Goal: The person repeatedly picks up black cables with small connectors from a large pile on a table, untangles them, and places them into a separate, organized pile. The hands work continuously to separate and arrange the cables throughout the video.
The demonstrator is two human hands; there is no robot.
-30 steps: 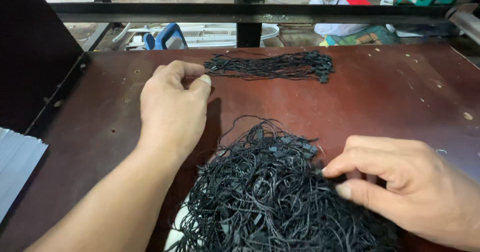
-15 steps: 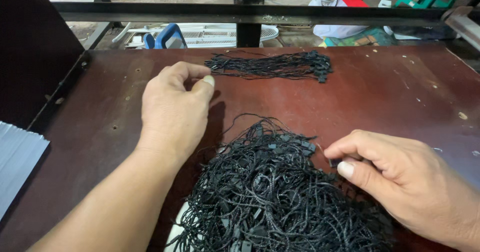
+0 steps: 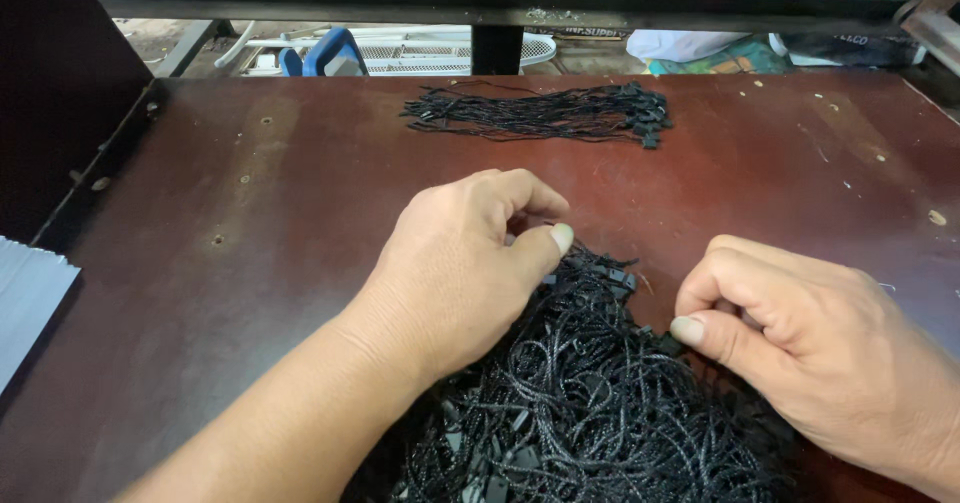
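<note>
We've got both hands in the tangled heap of black string tags at the near edge of the dark red-brown wooden table. Left hand w/ fingertips pinching strings at the heap's top; right hand pinching its right edge. Tidy black tag bundle lies well apart, far side.

Even daylight, sharp feed

From my end, soft light comes from the open area beyond the table, leaving a mild sheen on its reddish top; my hands cast faint shadows, the black cord pile reads dark, and edges bend slightly.
</note>
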